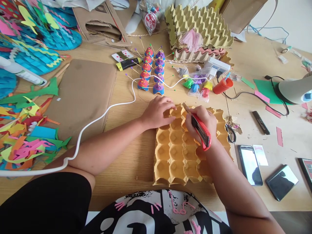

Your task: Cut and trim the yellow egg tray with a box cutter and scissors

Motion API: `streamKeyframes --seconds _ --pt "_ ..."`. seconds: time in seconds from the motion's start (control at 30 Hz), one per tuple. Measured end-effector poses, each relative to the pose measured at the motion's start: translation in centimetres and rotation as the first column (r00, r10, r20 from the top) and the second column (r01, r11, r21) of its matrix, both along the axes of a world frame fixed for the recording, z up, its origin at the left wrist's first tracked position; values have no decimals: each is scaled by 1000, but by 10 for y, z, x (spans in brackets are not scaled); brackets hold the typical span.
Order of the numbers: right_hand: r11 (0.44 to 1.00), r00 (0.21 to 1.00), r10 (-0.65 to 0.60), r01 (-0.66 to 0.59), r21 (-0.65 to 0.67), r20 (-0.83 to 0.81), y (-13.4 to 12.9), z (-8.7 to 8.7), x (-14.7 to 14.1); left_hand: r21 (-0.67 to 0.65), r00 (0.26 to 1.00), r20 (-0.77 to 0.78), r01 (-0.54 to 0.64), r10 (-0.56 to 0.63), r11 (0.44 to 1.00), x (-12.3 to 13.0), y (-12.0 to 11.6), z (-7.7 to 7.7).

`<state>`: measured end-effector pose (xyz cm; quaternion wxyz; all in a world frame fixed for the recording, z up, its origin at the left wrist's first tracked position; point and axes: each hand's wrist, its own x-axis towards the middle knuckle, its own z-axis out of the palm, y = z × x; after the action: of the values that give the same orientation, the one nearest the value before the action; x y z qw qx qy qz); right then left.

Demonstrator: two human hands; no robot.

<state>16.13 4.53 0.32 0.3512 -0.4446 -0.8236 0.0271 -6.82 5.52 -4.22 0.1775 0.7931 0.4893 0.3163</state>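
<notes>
A yellow egg tray [177, 152] lies on the wooden table in front of me. My left hand [161, 112] rests on its upper left corner, fingers bent over the cups and pressing the edge. In my right hand [203, 123] is a red and black box cutter [201, 130], its blade pointing up and left at the tray's far edge, between two columns of cups. Just beyond the tray stand two rows of painted egg-cup figures, one red and blue [143, 84], one purple and blue [159, 87], with pins stuck in them.
A white cable [104, 113] crosses my left forearm. Cardboard [85, 94] and paper scraps [21, 143] lie left. Stacked egg trays [202, 29], clay bags [194, 87] and a red cup [222, 86] stand behind. Scissors [231, 133], a marker [260, 122] and a phone [250, 165] lie right.
</notes>
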Motion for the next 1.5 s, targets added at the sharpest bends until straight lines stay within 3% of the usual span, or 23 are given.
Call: streamKeyframes --seconds 0.27,0.43,0.97,1.13,1.33,1.5 --pt "999 996 4 -8 46 87 -2 4 -4 29 1000 0 4 -4 1000 0 1 -1" --pt "1000 983 26 -27 2 181 -1 8 -6 21 1000 -10 -14 14 1000 1 0 0" --pt "997 987 19 -31 72 158 -3 10 -7 32 1000 -2 4 -4 999 0 1 -2" --pt "1000 984 16 -13 -18 179 -5 11 -10 40 1000 -8 6 -6 999 0 1 -3" --pt "1000 989 14 -14 0 145 -6 11 -9 31 1000 -18 4 -3 999 0 1 -2" --pt "998 1000 16 -15 69 -22 -2 7 -4 8 1000 -5 8 -8 1000 -1 1 0"
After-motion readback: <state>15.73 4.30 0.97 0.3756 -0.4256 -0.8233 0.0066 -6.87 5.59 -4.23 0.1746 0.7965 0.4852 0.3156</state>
